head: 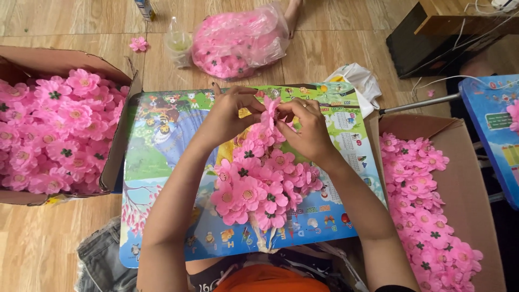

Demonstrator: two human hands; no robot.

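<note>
My left hand (230, 113) and my right hand (309, 130) meet above a colourful picture board (162, 157) on my lap. Together they pinch one pink fabric flower (270, 111) between the fingertips. Just below the hands, a pile of pink flowers (265, 184) with dark or yellow centres lies on the board. My right hand wears a ring.
A cardboard box (116, 162) full of pink flowers stands at the left; another box (470, 178) with flowers is at the right. A plastic bag of flowers (238, 40), a clear bottle (177, 40) and a stray flower (138, 44) lie on the wooden floor beyond. A second board (489, 116) is at the far right.
</note>
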